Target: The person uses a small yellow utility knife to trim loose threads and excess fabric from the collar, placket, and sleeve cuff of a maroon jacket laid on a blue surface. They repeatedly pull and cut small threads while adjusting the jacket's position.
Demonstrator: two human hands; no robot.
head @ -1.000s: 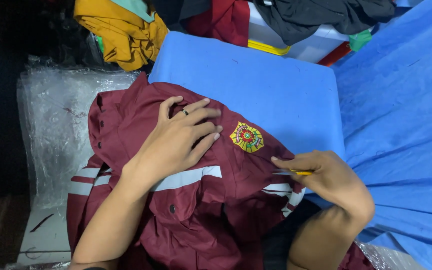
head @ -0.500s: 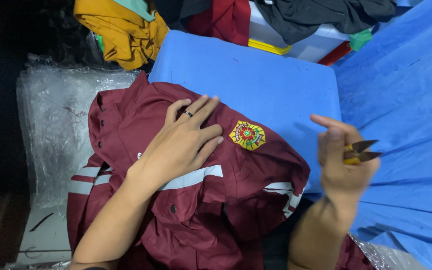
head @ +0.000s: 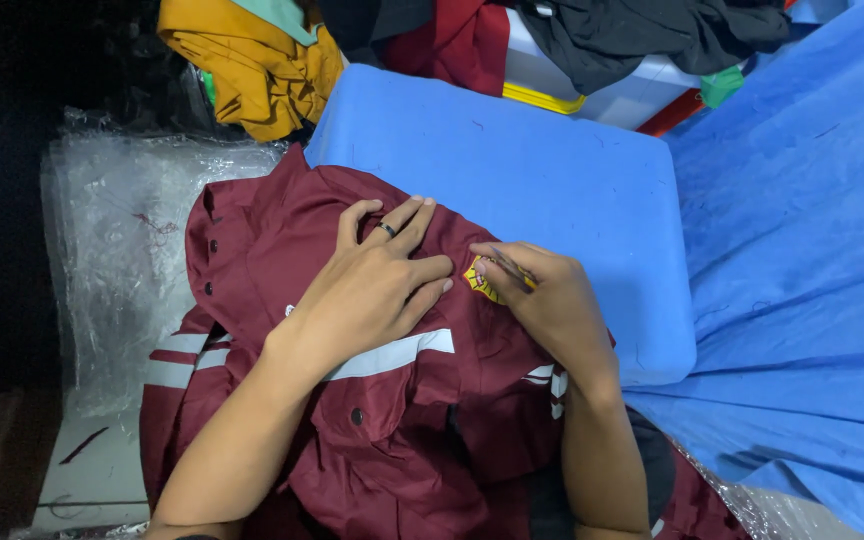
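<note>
A maroon work jacket [head: 282,260] with pale reflective stripes lies over a light blue foam pad [head: 552,170]. My left hand [head: 377,290], a ring on one finger, presses flat on the jacket's chest with its fingers spread. My right hand [head: 547,300] rests on the jacket just right of it. It covers most of a yellow embroidered badge [head: 477,280] and pinches a small pair of thread snips [head: 514,270], whose tip points at the badge. Most of the snips are hidden inside the hand.
A blue cloth [head: 802,250] covers the surface on the right. Clear plastic wrapping [head: 117,230] lies to the left of the jacket. Piled garments, mustard yellow [head: 252,60], red [head: 462,40] and black [head: 652,30], sit beyond the pad.
My right hand, which had swung out to the right with the snips, has come back left onto the badge. My left hand has stayed on the jacket, shifting only slightly.
</note>
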